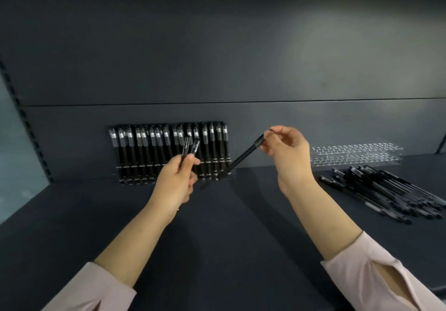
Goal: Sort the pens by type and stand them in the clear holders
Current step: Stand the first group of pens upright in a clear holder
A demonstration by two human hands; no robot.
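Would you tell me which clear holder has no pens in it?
The right-hand holder, behind the loose pens, shows only bare holes; the left-hand holder is full of upright pens.

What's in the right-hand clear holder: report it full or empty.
Empty: the right-hand clear holder shows only bare holes; the loose pens lie on the shelf before it.

- The left hand [177, 180] hides the lower ends of its two pens [190, 147]; their print is unreadable.
- The loose pen pile [386, 192] runs off the right edge.
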